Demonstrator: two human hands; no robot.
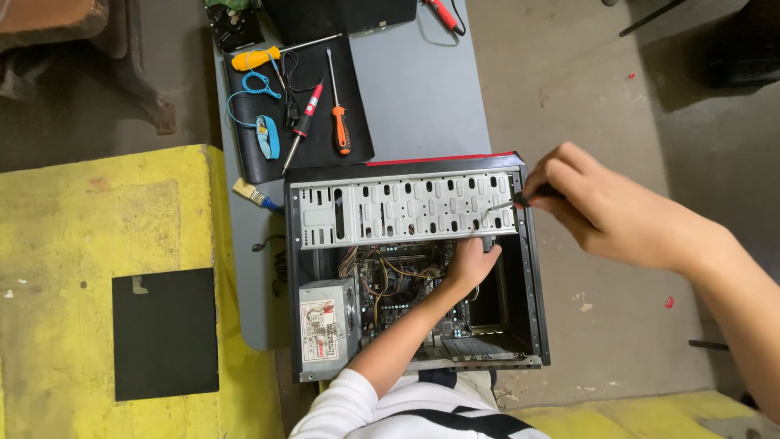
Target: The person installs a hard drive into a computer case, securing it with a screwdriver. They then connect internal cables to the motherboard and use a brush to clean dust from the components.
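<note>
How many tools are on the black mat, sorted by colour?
Yellow-handled tool: 1
Red-and-black screwdriver: 1
Orange screwdriver: 1
Blue wrist strap: 1
Total: 4 on the black mat

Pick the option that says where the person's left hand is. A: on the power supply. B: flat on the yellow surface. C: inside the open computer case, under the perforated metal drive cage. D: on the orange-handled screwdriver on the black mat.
C: the left hand reaches into the open computer case, just below the drive cage.
</note>
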